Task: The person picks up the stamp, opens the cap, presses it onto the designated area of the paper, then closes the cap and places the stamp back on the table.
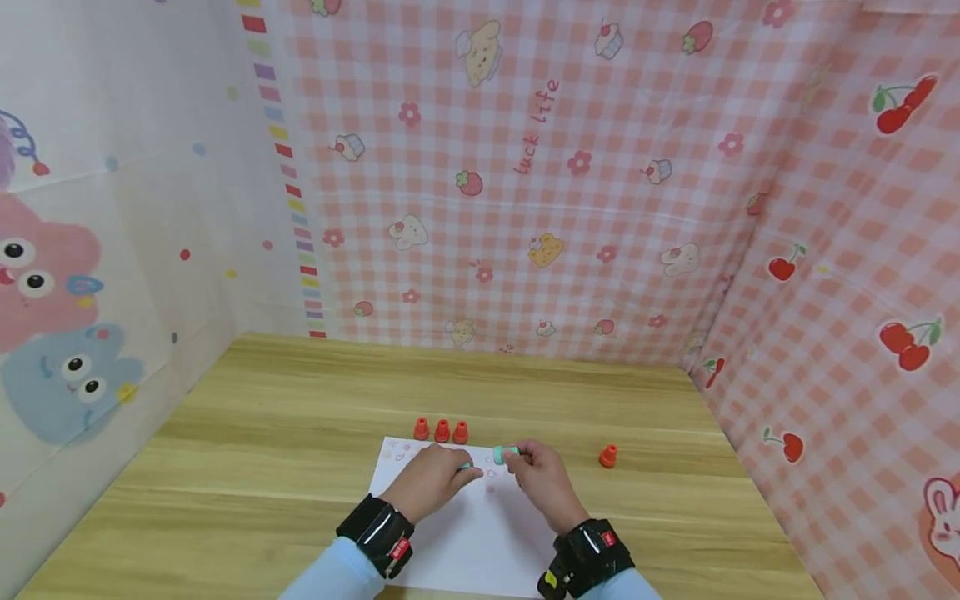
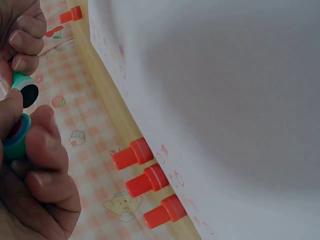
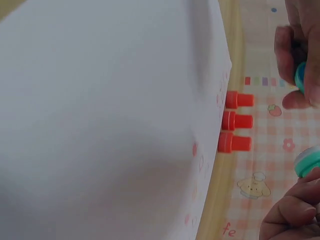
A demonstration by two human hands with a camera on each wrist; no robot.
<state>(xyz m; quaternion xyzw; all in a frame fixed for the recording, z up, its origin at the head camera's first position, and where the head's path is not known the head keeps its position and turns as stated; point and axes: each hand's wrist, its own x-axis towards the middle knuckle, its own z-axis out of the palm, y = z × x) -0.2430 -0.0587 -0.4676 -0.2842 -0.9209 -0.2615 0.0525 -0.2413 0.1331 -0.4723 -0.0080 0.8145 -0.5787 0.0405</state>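
My left hand (image 1: 431,483) grips a small teal round stamp part (image 2: 16,148); in the left wrist view its end faces up with a blue ring and a dark red middle. My right hand (image 1: 547,482) pinches another teal round stamp part (image 1: 504,454), which has a white rim and a dark inside. The two pieces are apart, close to each other above a white sheet of paper (image 1: 472,550). Small pink and red prints (image 1: 491,474) mark the paper's far part. Fingers hide much of the left piece.
Three red stamps (image 1: 442,431) stand in a row along the paper's far edge, left of centre. Another red stamp (image 1: 608,456) stands on the wooden table (image 1: 675,517) to the right. Patterned cloth (image 1: 510,208) hangs behind the table and on both sides.
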